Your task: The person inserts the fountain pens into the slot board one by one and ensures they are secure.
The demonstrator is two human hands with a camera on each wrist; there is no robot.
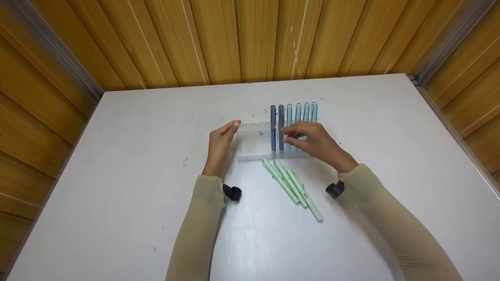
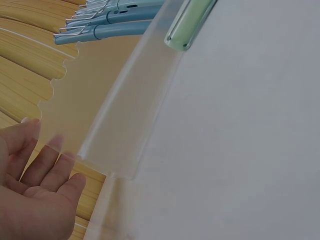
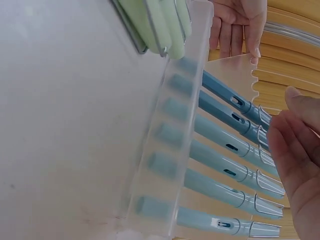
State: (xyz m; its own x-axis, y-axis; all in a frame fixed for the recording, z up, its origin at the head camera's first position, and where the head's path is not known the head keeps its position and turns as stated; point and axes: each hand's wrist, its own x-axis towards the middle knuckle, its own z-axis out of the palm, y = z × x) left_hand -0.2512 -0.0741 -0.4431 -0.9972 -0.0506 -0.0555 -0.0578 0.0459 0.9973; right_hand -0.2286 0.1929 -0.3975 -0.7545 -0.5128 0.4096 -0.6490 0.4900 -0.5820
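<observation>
A clear plastic pen stand [image 1: 254,144] with a scalloped top edge holds a row of capped pens. Two are dark blue pens [image 1: 273,128]; several light blue pens [image 3: 220,160] stand to their right. My left hand [image 1: 223,144] pinches the upper left corner of the stand, also seen in the left wrist view. My right hand [image 1: 314,140] is beside the second dark blue pen [image 1: 281,127], thumb and fingers slightly bent and apart, near the clips in the right wrist view. It covers part of the light blue pens in the head view.
Three light green pens [image 1: 291,183] lie side by side at a slant on the white table [image 1: 136,195], just in front of the stand. Yellow wood-look panels [image 1: 234,43] rise behind the table. A black wrist camera [image 1: 233,192] is on the left sleeve.
</observation>
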